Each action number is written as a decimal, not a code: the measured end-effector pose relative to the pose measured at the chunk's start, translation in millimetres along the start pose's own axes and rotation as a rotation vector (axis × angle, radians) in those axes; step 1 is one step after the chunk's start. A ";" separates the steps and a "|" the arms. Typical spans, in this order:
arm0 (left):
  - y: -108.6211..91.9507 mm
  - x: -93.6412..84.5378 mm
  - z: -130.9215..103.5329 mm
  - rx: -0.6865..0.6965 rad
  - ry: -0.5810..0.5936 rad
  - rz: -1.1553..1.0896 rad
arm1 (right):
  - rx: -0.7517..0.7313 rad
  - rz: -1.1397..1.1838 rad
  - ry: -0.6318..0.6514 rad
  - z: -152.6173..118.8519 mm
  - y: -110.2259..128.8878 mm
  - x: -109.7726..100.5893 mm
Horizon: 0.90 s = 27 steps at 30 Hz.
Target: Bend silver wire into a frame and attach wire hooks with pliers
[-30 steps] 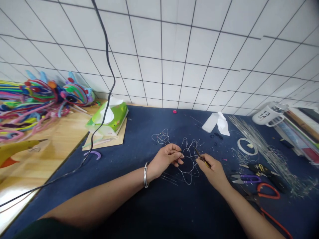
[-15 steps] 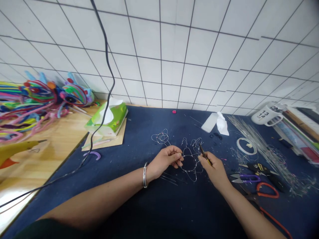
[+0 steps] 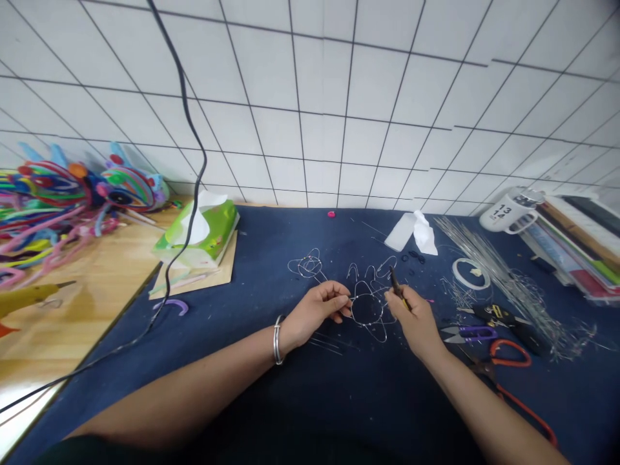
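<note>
My left hand (image 3: 323, 307) pinches the left side of a wire frame (image 3: 367, 324), a thin silvery ring with looped petals around it. At the ring's right side is my right hand (image 3: 413, 315), closed around dark pliers (image 3: 396, 284) whose jaws point up and away. Its thumb and fingertips are close to the frame's right edge; whether they touch the wire I cannot tell. Behind the frame lie several small bent wire pieces (image 3: 353, 270). A second looped wire shape (image 3: 310, 263) rests beyond my left hand.
Right: purple-handled snips (image 3: 477, 333), black-and-yellow cutters (image 3: 498, 314), red-handled scissors (image 3: 511, 352), a wire bundle (image 3: 484, 258), a white coil (image 3: 471, 274), a mug (image 3: 511, 210). Left: a tissue pack (image 3: 198, 232), a black cable (image 3: 186, 116), a yellow glue gun (image 3: 26, 297).
The view has shifted slightly to the right. My left hand keeps its pinch on the wire frame, and my right hand with the pliers has moved slightly away from the ring.
</note>
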<state>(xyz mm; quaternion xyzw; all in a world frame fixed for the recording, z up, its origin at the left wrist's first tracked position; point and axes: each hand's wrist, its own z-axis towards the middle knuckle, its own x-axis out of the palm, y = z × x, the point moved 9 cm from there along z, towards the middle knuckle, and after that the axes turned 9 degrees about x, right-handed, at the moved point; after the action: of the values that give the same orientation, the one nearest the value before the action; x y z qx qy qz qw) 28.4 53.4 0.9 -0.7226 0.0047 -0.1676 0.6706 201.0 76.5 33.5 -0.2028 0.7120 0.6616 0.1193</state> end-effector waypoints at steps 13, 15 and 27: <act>11.0 13.7 -20.5 -0.109 -0.120 -0.251 | -0.028 0.153 -0.112 -6.6 5.5 -9.7; 13.8 21.1 -25.3 -0.149 -0.104 -0.313 | -0.032 0.156 -0.116 -8.1 7.9 -10.3; 11.7 34.0 -33.3 -0.202 -0.090 -0.356 | -0.045 0.079 -0.061 -15.0 15.6 3.4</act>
<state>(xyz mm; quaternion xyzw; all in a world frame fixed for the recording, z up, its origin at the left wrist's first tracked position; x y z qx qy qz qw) 54.7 12.2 -1.0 -0.7824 -0.1362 -0.2496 0.5541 192.5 61.9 47.4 -0.1568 0.7006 0.6874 0.1103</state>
